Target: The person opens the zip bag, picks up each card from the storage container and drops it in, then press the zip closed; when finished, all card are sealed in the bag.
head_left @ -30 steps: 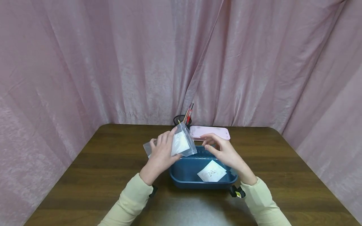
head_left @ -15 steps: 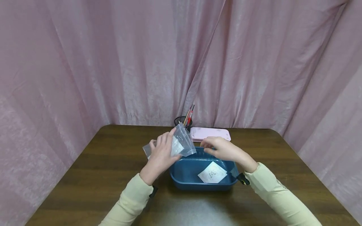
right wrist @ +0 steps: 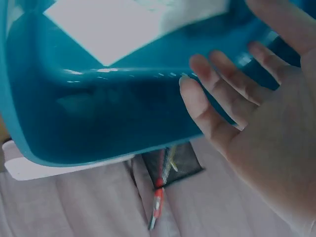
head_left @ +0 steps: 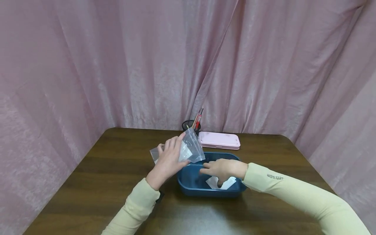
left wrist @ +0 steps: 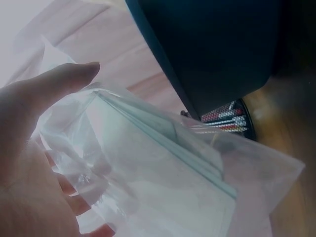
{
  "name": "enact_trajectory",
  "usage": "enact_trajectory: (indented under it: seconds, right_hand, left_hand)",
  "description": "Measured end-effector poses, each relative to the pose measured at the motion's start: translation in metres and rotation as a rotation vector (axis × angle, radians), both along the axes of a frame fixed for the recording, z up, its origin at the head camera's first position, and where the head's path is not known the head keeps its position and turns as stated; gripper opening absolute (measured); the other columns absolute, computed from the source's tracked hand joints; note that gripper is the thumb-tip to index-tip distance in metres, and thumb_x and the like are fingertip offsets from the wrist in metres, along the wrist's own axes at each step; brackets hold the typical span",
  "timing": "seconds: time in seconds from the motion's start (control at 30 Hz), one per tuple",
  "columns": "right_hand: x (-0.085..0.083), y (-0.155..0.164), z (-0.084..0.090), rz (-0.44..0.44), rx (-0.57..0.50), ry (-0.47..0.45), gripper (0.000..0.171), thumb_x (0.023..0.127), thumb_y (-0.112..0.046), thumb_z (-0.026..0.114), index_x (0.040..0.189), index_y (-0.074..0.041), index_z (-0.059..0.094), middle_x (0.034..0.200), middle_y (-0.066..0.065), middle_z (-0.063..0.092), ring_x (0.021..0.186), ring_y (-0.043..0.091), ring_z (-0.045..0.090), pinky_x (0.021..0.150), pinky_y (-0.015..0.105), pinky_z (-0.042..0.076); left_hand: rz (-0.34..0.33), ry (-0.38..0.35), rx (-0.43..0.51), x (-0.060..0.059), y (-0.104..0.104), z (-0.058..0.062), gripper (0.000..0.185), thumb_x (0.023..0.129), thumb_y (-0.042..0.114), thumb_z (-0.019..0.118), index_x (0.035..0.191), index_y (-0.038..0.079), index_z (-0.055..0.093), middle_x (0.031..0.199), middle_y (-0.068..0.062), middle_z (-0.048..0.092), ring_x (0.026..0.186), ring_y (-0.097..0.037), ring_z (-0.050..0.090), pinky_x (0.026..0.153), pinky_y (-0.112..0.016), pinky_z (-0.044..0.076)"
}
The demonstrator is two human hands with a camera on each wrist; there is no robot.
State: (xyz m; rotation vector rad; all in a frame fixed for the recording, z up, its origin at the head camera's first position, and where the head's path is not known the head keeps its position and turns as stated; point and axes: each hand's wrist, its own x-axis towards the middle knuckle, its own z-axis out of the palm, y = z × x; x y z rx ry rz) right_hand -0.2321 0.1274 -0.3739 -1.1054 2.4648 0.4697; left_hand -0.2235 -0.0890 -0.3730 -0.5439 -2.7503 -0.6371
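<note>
My left hand (head_left: 168, 157) grips a clear plastic zip bag (head_left: 196, 146) above the left end of a blue bin. Folded white sheets (left wrist: 163, 168), which look like paper or napkins, are inside the bag, seen in the left wrist view. Over the blue bin (head_left: 202, 192) hovers my right hand (head_left: 224, 169), its fingers spread and holding nothing. Beneath it, white squares (head_left: 230, 183) with a butterfly print lie on the bin's floor, partly hidden by the hand. The right wrist view shows the same white squares (right wrist: 108, 29) apart from the fingertips.
Behind the bin, a pink flat case (head_left: 219, 139) lies on the wooden table (head_left: 123, 169). A black mesh cup (head_left: 187, 125) with pens and pencils stands to its left. Pink curtains (head_left: 147, 65) hang past the table's back edge.
My right hand has swung from the bin's far edge toward the viewer, down over the white squares, and its fingers have spread. The left hand with the bag has hardly moved.
</note>
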Motion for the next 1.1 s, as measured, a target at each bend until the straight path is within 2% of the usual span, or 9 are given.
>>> enact_trajectory:
  seconds: [0.17, 0.3, 0.4, 0.57, 0.73, 0.93, 1.1]
  right_hand:
    - [-0.003, -0.001, -0.013, 0.047, 0.132, 0.029, 0.078, 0.076, -0.030, 0.082, 0.137, -0.037, 0.035, 0.139, -0.005, 0.046, 0.122, 0.015, 0.050, 0.101, 0.031, 0.048]
    - [-0.006, -0.001, -0.019, 0.008, 0.145, 0.021, 0.079, 0.073, -0.033, 0.084, 0.134, -0.039, 0.033, 0.136, -0.007, 0.046, 0.118, 0.013, 0.050, 0.102, 0.031, 0.047]
    - [-0.008, -0.001, -0.022, -0.011, 0.115, 0.016, 0.078, 0.073, -0.034, 0.084, 0.132, -0.040, 0.033, 0.135, -0.008, 0.046, 0.117, 0.013, 0.052, 0.102, 0.031, 0.048]
    - [-0.011, -0.003, -0.025, 0.020, 0.055, 0.020, 0.069, 0.077, -0.032, 0.081, 0.128, -0.036, 0.036, 0.135, -0.006, 0.050, 0.116, 0.014, 0.054, 0.099, 0.031, 0.050]
    - [-0.016, -0.005, -0.027, 0.047, 0.035, 0.021, 0.062, 0.080, -0.028, 0.080, 0.126, -0.034, 0.039, 0.136, -0.007, 0.054, 0.117, 0.014, 0.055, 0.100, 0.032, 0.048]
    - [-0.016, -0.004, -0.024, 0.079, 0.024, 0.056, 0.061, 0.080, -0.030, 0.079, 0.130, -0.034, 0.045, 0.134, -0.008, 0.056, 0.118, 0.015, 0.055, 0.100, 0.033, 0.047]
    - [-0.017, -0.003, -0.019, 0.043, -0.062, 0.043, 0.051, 0.081, -0.025, 0.077, 0.126, -0.031, 0.053, 0.128, -0.007, 0.062, 0.112, 0.013, 0.058, 0.096, 0.034, 0.049]
  left_hand:
    - [-0.002, 0.004, 0.005, 0.001, 0.001, 0.001, 0.101, 0.074, 0.034, 0.084, 0.152, 0.019, 0.021, 0.142, -0.013, 0.041, 0.132, -0.031, 0.036, 0.104, -0.061, 0.023]
    - [-0.003, 0.010, -0.006, 0.000, 0.001, 0.001, 0.100, 0.074, 0.035, 0.083, 0.152, 0.019, 0.021, 0.142, -0.012, 0.041, 0.131, -0.031, 0.036, 0.104, -0.060, 0.024]
    - [-0.001, 0.010, -0.014, -0.002, 0.001, 0.001, 0.100, 0.075, 0.035, 0.083, 0.152, 0.019, 0.021, 0.141, -0.012, 0.042, 0.130, -0.031, 0.037, 0.104, -0.060, 0.025]
    - [-0.008, 0.007, -0.014, -0.002, 0.000, 0.002, 0.100, 0.074, 0.035, 0.083, 0.152, 0.019, 0.021, 0.141, -0.012, 0.042, 0.131, -0.031, 0.037, 0.104, -0.061, 0.025]
    - [-0.010, -0.001, -0.013, -0.002, -0.002, 0.001, 0.101, 0.075, 0.035, 0.083, 0.152, 0.019, 0.021, 0.141, -0.012, 0.041, 0.131, -0.031, 0.037, 0.104, -0.061, 0.024]
    - [-0.007, -0.003, -0.014, -0.001, -0.003, -0.001, 0.100, 0.075, 0.036, 0.083, 0.151, 0.019, 0.021, 0.141, -0.012, 0.041, 0.131, -0.031, 0.036, 0.104, -0.061, 0.025]
    - [-0.006, 0.002, -0.021, -0.001, -0.003, 0.000, 0.101, 0.074, 0.036, 0.083, 0.151, 0.019, 0.021, 0.140, -0.012, 0.042, 0.130, -0.031, 0.037, 0.103, -0.060, 0.025]
